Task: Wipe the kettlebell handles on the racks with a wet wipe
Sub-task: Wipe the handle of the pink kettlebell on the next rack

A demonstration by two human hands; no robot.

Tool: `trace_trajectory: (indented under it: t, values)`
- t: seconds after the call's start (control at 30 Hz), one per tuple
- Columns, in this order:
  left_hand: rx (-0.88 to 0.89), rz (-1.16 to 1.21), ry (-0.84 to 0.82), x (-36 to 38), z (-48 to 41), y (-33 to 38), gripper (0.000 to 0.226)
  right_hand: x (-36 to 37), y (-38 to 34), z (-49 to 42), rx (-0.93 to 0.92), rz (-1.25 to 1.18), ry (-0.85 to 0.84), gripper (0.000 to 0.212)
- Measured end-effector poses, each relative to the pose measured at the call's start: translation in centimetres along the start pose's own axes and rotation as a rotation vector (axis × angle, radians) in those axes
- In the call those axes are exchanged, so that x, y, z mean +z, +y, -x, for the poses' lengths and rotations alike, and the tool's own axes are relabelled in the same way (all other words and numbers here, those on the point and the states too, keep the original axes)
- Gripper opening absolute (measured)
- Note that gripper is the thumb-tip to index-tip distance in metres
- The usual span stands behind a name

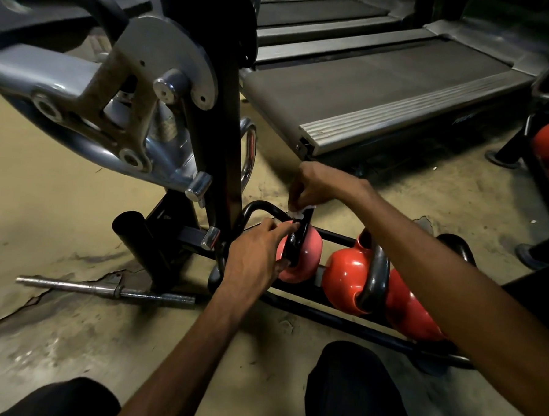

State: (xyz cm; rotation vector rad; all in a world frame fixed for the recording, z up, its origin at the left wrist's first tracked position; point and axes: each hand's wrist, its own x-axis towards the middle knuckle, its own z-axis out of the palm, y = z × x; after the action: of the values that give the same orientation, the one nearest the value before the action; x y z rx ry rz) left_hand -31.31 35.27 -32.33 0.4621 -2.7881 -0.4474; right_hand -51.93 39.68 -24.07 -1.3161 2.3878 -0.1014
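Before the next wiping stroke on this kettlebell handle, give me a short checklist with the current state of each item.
1. Wipe pinched in the right hand: ok.
2. Wipe touching the black handle of the pink kettlebell: ok.
3. Left hand steadying that kettlebell: ok, fingers on the handle.
4. Kettlebell seated on the rack: ok.
5. Wipe still wet: cannot tell.
6. Next red kettlebell within reach: ok, it sits beside the pink one.
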Motion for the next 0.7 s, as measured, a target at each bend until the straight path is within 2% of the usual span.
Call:
trace_trajectory:
  t: [0.07, 0.2, 0.37, 0.53, 0.63, 0.7]
  values:
    - [-0.004, 0.006, -0.001, 0.0, 0.1, 0.0, 0.076, 0.3, 0.0, 0.4, -0.036, 0.019, 0.042, 0.014]
    - [-0.007, 0.012, 0.012, -0.3, 0.1, 0.3, 0.078, 0.2, 1.2, 0.4, 0.083, -0.073, 0.224, 0.014]
    - [-0.040, 0.009, 0.063, -0.5, 0.4, 0.6, 0.083, 2.2, -0.1, 2.5, -0.134, 0.009, 0.204, 0.014]
    - [-0.114, 0.040, 0.075, -1.0, 0.2, 0.7, 0.093, 1.7, 0.5, 2.2, 0.082, -0.066, 0.350, 0.016]
    - [-0.113, 0.047, 0.055, -1.0, -0.1, 0.4, 0.102, 3.6, -1.6, 4.0, -0.036, -0.024, 0.295, 0.017]
    - [-0.106, 0.055, 0.030, -0.9, -0.3, 0.2, 0.106, 5.2, -2.2, 5.5, -0.074, -0.038, 0.331, 0.019]
